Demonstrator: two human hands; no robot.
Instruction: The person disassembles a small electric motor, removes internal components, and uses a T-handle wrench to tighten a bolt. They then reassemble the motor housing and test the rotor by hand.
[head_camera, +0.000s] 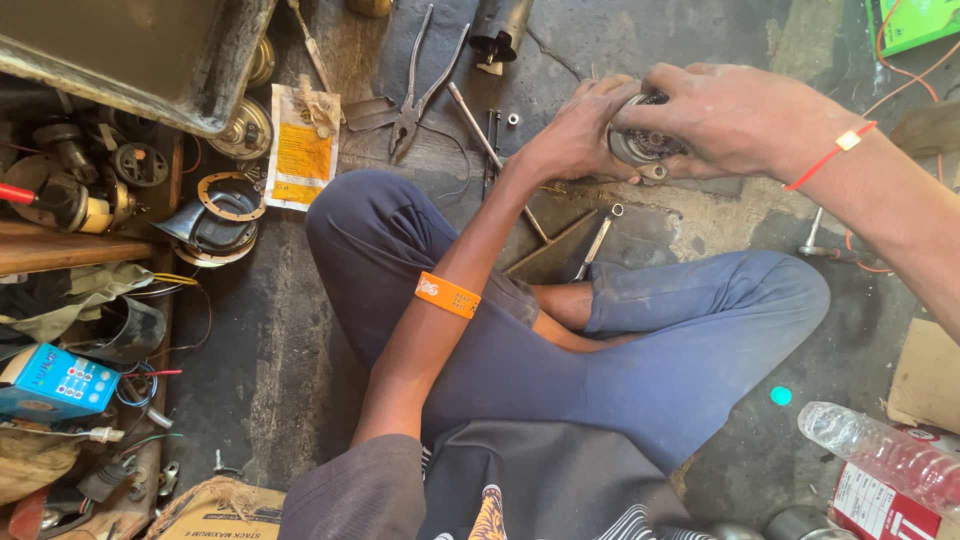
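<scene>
Off to the far left, a blue cardboard box (55, 383) and a pile of round metal horn-type parts (215, 225) are parked by the wooden shelf edge, probably just kept within reach. A yellow-and-white paper packet (303, 147) is laid flat on the concrete floor (270, 340), and a pair of steel pliers (418, 85) is left with its handles spread next to it, so it can be grabbed fast. Past the crossed legs, the small round grey metal motor-like part (645, 145) is held up off the floor between both hands. The left hand (575, 135) is cupped under it, grip closed on it to steady it. The right hand (735, 115) is wrapped over the top, fingers clamped down on it too. A clear plastic bottle (885, 455) is lying on its side at the far right.
</scene>
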